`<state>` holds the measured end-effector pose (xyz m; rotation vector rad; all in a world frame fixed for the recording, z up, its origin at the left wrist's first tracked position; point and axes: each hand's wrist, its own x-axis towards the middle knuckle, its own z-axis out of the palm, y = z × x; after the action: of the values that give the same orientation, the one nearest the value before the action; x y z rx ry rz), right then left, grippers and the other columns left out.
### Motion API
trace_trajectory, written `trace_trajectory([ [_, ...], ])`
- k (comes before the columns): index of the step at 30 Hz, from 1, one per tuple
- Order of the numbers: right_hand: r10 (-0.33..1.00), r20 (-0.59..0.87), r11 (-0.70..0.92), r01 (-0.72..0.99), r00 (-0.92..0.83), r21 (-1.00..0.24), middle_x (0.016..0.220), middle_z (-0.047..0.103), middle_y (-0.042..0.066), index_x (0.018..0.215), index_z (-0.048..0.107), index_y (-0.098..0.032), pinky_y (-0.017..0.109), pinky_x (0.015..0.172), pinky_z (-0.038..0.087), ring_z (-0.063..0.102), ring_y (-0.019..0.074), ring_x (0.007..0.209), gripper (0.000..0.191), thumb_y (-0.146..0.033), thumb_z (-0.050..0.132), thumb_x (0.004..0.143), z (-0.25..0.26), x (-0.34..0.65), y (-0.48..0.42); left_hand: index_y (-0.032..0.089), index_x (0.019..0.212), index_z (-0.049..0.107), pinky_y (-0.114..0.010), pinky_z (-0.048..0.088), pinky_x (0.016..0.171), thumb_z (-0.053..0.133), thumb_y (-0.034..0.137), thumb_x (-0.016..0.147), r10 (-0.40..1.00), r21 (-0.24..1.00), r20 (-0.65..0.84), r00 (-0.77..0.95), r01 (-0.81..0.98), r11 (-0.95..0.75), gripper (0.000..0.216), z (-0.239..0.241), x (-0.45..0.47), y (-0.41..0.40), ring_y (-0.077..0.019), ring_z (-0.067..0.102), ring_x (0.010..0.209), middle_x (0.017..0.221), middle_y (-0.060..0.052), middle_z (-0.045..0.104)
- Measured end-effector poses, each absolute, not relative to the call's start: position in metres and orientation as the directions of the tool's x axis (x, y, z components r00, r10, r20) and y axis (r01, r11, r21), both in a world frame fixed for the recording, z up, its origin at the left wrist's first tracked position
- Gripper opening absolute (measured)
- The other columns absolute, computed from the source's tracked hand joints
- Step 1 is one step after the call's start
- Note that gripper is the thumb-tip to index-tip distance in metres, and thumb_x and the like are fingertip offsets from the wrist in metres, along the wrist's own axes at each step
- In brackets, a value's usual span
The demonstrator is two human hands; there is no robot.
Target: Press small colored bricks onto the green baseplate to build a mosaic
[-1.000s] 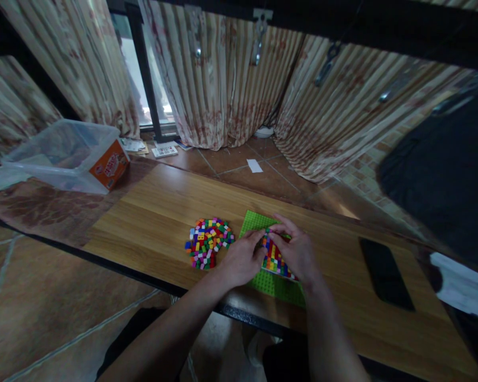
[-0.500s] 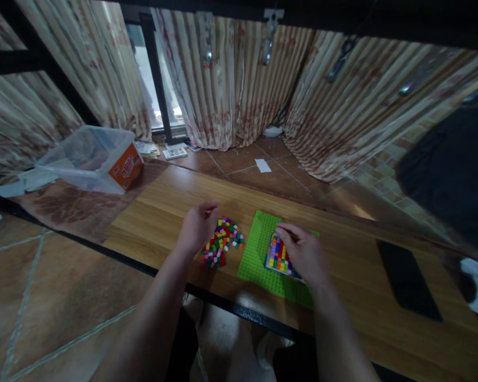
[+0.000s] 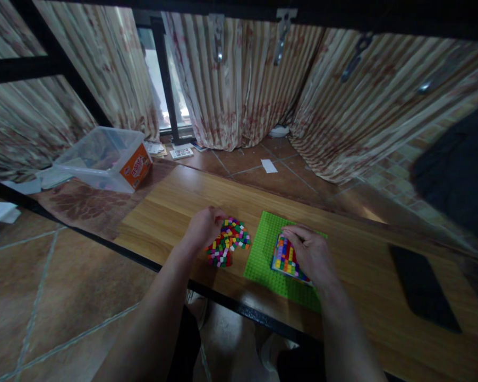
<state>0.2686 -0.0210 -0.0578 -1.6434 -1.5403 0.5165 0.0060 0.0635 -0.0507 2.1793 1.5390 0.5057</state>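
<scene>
My left hand [image 3: 204, 229] is at the left edge of a loose pile of small coloured cubes [image 3: 231, 240] on the wooden table. Its fingers are curled together, and anything between them is too small to make out. My right hand [image 3: 311, 250] is over a shallow tray packed with rows of coloured cubes [image 3: 286, 258], hiding its right part. Thumb and fingertips are pinched together at the tray's far edge; what they hold, if anything, cannot be seen. Beneath the tray lies a green studded baseplate [image 3: 258, 261].
A black flat slab [image 3: 422, 286], perhaps a phone or tablet, lies at the table's [image 3: 358, 297] right. Beyond the table's left end stands a clear plastic bin [image 3: 99, 164] with an orange label. Papers [image 3: 269, 166] lie on the tiled floor; striped curtains [image 3: 239, 79] hang behind.
The view has swung slightly left, shifting everything rightward. My left fingertips have dipped a little towards the cube pile. My right hand stays over the tray, its fingers still pinched.
</scene>
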Motion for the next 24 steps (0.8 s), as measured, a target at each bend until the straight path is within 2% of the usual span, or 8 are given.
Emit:
trace_trajectory([
  [7,0.961,0.191,0.033,0.608,0.198,-0.794,0.096,0.076,0.005,0.088,0.077,-0.023,0.039,0.085,0.051,0.07,0.0235,0.089,0.029,-0.042,0.055,0.089,-0.055,0.266,-0.023,0.022,0.093,0.076,-0.028,0.051,0.091,0.051,0.008,0.077,0.912,0.549,0.041,0.407,0.754,-0.361,0.033,-0.049,-0.003,0.064,-0.0198,0.066,0.098,0.098,-0.004,0.074],
  [13,0.955,0.186,0.01,0.602,0.23,-0.798,0.1,0.077,0.006,0.091,0.077,-0.023,0.039,0.086,0.052,0.071,0.0238,0.091,0.029,-0.043,0.057,0.088,-0.056,0.266,-0.025,0.023,0.087,0.077,-0.03,0.052,0.089,0.055,0.012,0.078,0.903,0.566,0.107,0.416,0.721,-0.399,0.027,-0.061,-0.002,0.067,-0.0201,0.067,0.093,0.095,-0.004,0.073],
  [19,0.944,0.216,0.003,0.649,0.248,-0.76,0.098,0.078,0.008,0.097,0.077,-0.021,0.039,0.085,0.053,0.072,0.0243,0.089,0.036,-0.047,0.054,0.09,-0.054,0.264,-0.025,0.024,0.086,0.076,-0.03,0.051,0.088,0.053,0.016,0.085,0.91,0.494,0.096,0.404,0.774,-0.396,0.025,-0.056,0.003,0.065,-0.0202,0.067,0.096,0.1,-0.004,0.074],
  [24,0.928,0.232,-0.003,0.628,0.292,-0.778,0.102,0.078,0.009,0.098,0.076,-0.02,0.039,0.087,0.053,0.071,0.0254,0.095,0.041,-0.052,0.051,0.092,-0.051,0.263,-0.026,0.023,0.081,0.074,-0.027,0.051,0.084,0.048,0.015,0.087,0.903,0.43,0.102,0.417,0.8,-0.418,0.027,-0.048,0.007,0.063,-0.0193,0.067,0.095,0.097,-0.003,0.074],
])
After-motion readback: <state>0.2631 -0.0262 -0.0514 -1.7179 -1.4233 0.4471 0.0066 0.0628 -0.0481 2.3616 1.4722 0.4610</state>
